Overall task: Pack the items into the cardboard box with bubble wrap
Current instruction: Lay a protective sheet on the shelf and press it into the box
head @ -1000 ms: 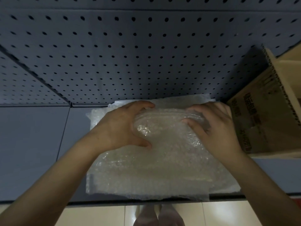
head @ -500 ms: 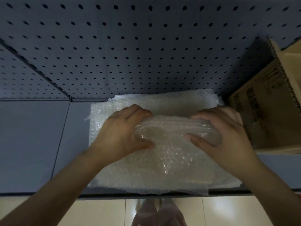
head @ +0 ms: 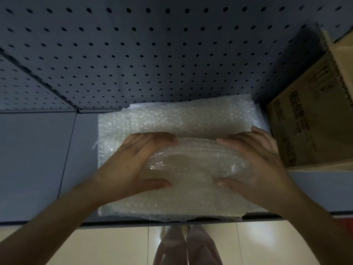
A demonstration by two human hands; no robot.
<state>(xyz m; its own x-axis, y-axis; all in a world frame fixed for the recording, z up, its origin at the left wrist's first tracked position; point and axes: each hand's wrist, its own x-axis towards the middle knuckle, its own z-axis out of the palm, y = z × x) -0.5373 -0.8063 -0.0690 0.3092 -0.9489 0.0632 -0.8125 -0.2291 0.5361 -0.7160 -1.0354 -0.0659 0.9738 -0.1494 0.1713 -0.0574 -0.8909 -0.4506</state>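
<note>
Both hands, left hand (head: 131,165) and right hand (head: 257,165), grip the half-wrapped bundle (head: 194,163) on bubble wrap (head: 181,115) at the shelf's (head: 38,159) front edge; boxing into the cardboard box (head: 309,119) remains.

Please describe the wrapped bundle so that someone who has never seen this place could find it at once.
Start at the grey shelf under the pegboard; a flat bubble wrap sheet lies on it, left of the cardboard box. On that sheet sits the bundle, gripped at its ends by the left hand and right hand. Unlike the flat sheet, it is a raised rounded roll.
</note>
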